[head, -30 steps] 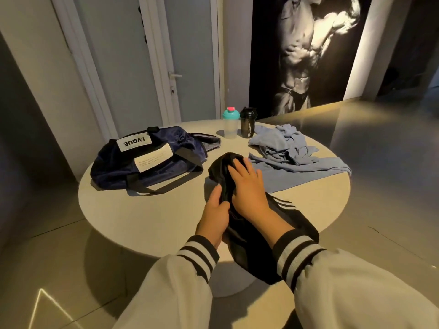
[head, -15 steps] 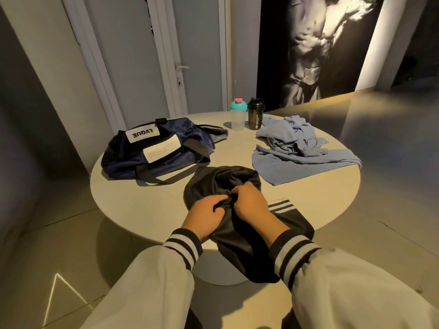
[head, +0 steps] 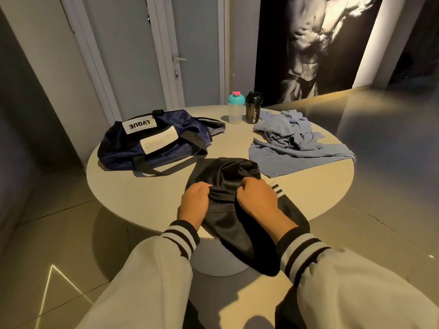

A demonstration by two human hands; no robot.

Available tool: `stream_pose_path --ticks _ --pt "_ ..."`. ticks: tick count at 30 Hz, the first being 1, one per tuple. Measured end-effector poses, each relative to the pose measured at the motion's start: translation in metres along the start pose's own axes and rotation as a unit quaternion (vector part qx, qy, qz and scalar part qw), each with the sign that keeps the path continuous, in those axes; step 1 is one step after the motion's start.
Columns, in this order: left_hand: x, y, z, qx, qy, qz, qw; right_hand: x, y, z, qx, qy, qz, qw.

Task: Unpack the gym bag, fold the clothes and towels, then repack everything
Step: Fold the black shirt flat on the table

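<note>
A black garment with white side stripes point(head: 225, 172) lies at the near edge of the round table point(head: 147, 195) and hangs over it toward me. My left hand point(head: 196, 201) and my right hand point(head: 257, 198) both grip bunched folds of this fabric, fingers curled in, a short gap between them. The navy gym bag point(head: 152, 143) with white labels lies collapsed at the left of the table. A crumpled light blue towel and clothing pile point(head: 294, 141) sits at the right.
Two shaker bottles stand at the table's far edge: a clear one with a teal lid point(head: 236, 108) and a black one point(head: 253, 108). A grey door point(head: 197, 51) and a dark wall poster point(head: 308, 43) are behind. Glossy tiled floor surrounds the table.
The black garment was a narrow bundle under my hands; it has been spread wider on the table. My hands pulled back toward me and drew apart, both gripping the fabric.
</note>
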State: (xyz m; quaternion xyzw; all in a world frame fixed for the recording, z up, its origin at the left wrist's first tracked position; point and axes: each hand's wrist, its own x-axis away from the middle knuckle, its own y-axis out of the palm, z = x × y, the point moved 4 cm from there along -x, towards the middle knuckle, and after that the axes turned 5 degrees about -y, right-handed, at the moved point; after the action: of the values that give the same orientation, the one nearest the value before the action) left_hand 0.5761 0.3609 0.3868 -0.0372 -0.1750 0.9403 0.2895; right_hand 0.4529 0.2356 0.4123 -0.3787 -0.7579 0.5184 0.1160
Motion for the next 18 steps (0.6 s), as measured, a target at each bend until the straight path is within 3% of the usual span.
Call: stream_pose_path --ticks 5,7,12,16,18 --pt "0.007 -0.002 -0.001 0.03 -0.102 -0.065 0.992 0.004 0.009 0.004 0.017 0.037 -0.167 0.985" --pt "0.008 0.001 0.0 0.005 -0.112 -0.107 0.988 0.006 0.013 0.007 0.037 0.052 -0.193 0.979" --pt "0.015 0.012 0.008 -0.212 0.078 -0.172 0.959 0.004 0.012 -0.001 -0.095 -0.007 -0.146 0.985" --pt "0.017 0.009 0.004 -0.232 0.095 -0.202 0.947 -0.008 -0.018 0.003 0.051 -0.005 0.012 0.999" --pt "0.019 0.01 0.004 -0.212 0.093 -0.184 0.955 -0.01 -0.024 -0.004 0.058 -0.025 0.057 0.996"
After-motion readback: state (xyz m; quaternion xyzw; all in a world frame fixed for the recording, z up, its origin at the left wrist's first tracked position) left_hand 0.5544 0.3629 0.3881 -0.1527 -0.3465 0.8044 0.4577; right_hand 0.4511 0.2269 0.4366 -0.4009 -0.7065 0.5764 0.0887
